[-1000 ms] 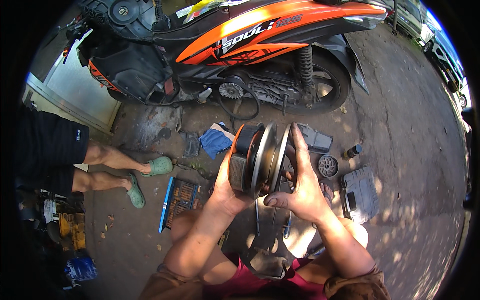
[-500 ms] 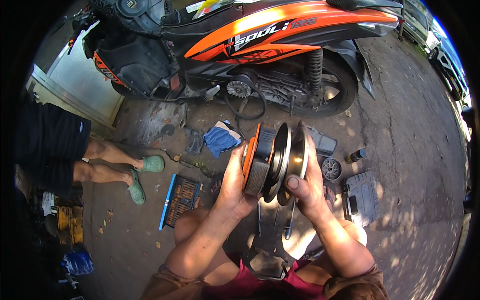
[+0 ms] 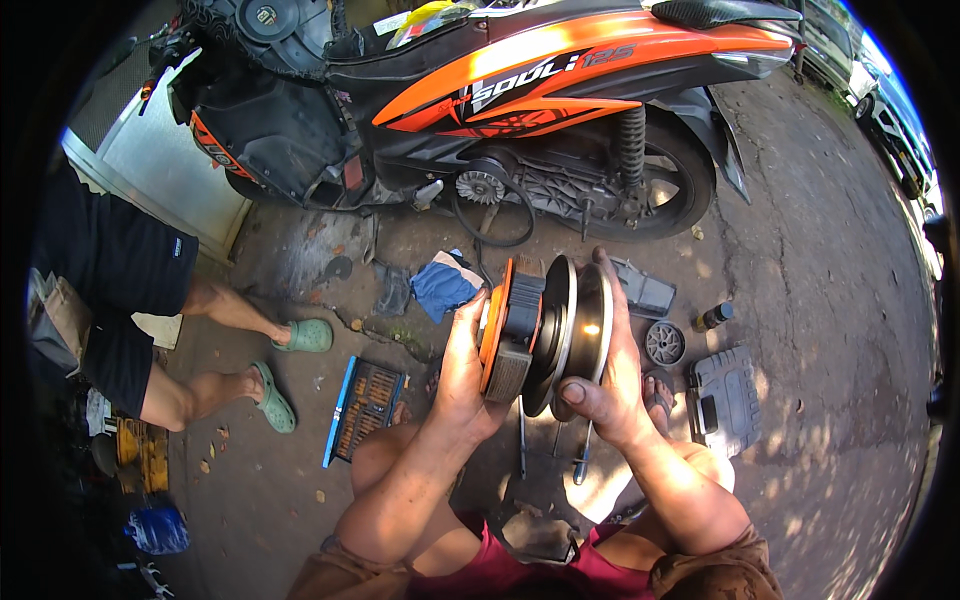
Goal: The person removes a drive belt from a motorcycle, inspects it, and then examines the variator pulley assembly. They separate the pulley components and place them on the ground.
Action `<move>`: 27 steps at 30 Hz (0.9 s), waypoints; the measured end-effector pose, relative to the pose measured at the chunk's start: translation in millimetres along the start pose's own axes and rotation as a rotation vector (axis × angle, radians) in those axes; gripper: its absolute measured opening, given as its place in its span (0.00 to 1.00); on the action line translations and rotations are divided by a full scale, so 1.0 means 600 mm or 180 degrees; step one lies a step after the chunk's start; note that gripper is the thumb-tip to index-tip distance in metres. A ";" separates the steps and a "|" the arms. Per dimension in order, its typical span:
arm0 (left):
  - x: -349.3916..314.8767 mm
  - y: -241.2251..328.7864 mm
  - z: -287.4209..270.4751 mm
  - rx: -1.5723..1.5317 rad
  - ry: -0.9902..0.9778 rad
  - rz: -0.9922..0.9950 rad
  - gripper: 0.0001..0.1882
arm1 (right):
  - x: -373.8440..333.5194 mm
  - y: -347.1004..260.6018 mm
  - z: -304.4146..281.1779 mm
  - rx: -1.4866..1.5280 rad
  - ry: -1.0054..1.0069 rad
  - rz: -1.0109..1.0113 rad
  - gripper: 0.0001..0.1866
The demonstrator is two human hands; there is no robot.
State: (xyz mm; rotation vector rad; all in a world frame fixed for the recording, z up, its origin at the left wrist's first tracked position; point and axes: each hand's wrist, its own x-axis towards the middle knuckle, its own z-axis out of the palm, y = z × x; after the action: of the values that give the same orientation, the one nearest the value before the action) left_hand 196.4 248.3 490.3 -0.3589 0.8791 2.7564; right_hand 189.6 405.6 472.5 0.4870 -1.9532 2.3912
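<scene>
Both sets of fingers (image 3: 612,285) are wrapped on, folks: left hand (image 3: 463,375) gripping the orange-and-black end (image 3: 521,318) of a shiny, grooved metal pulley assembly (image 3: 548,355), right hand (image 3: 622,395) its outer disc (image 3: 590,335), above dark ground (image 3: 265,500), orange-and-black scooter (image 3: 530,75) beyond.

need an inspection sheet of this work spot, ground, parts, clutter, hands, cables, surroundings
Surface: dark, cracked ground with patches of sunlight.
Part in hand: pulley-like assembly with metal discs and an orange-edged end, held off the ground.
Clutter: blue-edged tool tray, blue cloth, grey case, round spoked part.
Hands: left hand holds the orange-edged end; right hand holds the disc end.
Cables: nothing seen on the ground.
Surroundings: orange-and-black scooter; another person's legs, green clogs.
</scene>
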 end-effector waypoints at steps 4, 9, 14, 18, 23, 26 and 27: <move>-0.010 0.007 0.019 0.0131 0.0140 0.0032 0.22 | 0.000 0.000 0.004 -0.0158 -0.0012 -0.0433 0.74; -0.011 0.008 0.021 0.0147 0.0242 0.0050 0.22 | 0.001 0.000 -0.005 -0.0661 -0.0151 -0.0898 0.74; -0.008 0.023 0.021 0.0165 -0.0066 -0.0078 0.23 | -0.003 -0.007 -0.008 -0.0680 -0.0239 -0.1151 0.74; -0.011 0.031 0.030 0.0027 -0.0205 -0.0253 0.25 | -0.006 -0.015 -0.014 -0.1163 -0.0364 -0.1359 0.73; -0.016 0.017 0.016 -0.0284 -0.0077 -0.0014 0.25 | 0.003 -0.019 -0.019 -0.1582 -0.0503 -0.1796 0.74; -0.011 0.001 -0.013 0.0050 -0.0620 0.0355 0.24 | 0.000 -0.022 -0.014 -0.1397 -0.0476 -0.1796 0.73; -0.014 -0.004 -0.025 0.0467 -0.0649 0.0642 0.26 | 0.000 -0.024 -0.012 -0.1314 -0.0452 -0.1817 0.72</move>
State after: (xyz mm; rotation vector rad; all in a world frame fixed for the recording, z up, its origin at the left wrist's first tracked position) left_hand 207.2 240.4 479.7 0.0395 1.1079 2.8185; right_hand 191.1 415.5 485.1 1.0346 -1.9375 1.6048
